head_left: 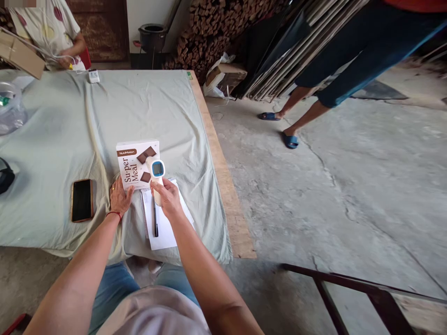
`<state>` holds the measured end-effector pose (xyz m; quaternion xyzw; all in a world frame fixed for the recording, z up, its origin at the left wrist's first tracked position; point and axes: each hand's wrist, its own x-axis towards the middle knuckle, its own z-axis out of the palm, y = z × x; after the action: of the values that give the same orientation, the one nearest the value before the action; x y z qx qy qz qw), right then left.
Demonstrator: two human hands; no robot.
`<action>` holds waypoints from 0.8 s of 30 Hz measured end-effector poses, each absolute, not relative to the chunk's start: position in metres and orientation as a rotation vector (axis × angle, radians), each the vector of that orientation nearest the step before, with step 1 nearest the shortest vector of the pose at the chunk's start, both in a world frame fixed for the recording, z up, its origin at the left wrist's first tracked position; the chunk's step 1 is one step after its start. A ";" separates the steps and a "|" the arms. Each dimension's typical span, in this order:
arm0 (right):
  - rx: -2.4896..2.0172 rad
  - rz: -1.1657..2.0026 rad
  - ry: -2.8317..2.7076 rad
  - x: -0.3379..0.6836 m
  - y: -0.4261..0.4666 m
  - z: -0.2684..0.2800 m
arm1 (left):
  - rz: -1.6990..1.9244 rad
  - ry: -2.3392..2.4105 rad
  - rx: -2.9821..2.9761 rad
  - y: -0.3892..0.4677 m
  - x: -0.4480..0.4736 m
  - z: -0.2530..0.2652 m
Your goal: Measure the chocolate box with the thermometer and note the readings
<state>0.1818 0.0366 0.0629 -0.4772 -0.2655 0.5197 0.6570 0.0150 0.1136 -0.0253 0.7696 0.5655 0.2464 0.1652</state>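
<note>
My right hand [166, 197] is wrapped around the handle of a white infrared thermometer [153, 181], its blue-rimmed screen facing me. The thermometer's head is in front of a white and brown "Su-per Meal" box [130, 163] and hides part of its printed face. At the box's lower left corner, my left hand [119, 197] grips it, thumb along the bottom edge and fingers at the side. Beneath my right hand lie white sheets of paper [165, 235] with a black pen [155, 221] on them. Left of my left hand is a phone [82, 200] with a dark screen.
A wrinkled pale cloth [157, 107] covers the table, whose wooden edge [226, 200] shows at right. A clear plastic tub [12, 109] and a small white box [94, 76] stand on it. One person [52, 32] is across the table; another person's legs [335, 74] are at right.
</note>
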 end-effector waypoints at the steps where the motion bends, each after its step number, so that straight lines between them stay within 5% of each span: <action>1: -1.088 1.176 -0.593 0.183 0.032 0.063 | 0.703 1.614 2.193 0.114 0.015 -0.026; 18: -1.164 1.182 -0.567 0.202 -0.021 0.049 | 0.711 1.588 2.201 0.115 0.018 -0.017; 24: -1.867 0.731 -0.870 0.235 -0.026 0.006 | 0.737 1.573 2.210 0.115 0.019 -0.018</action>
<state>0.2353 -0.0257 0.0064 -0.7586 -0.3533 0.2968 0.4601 0.0189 0.1154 -0.0181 0.7754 0.5520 0.2587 0.1646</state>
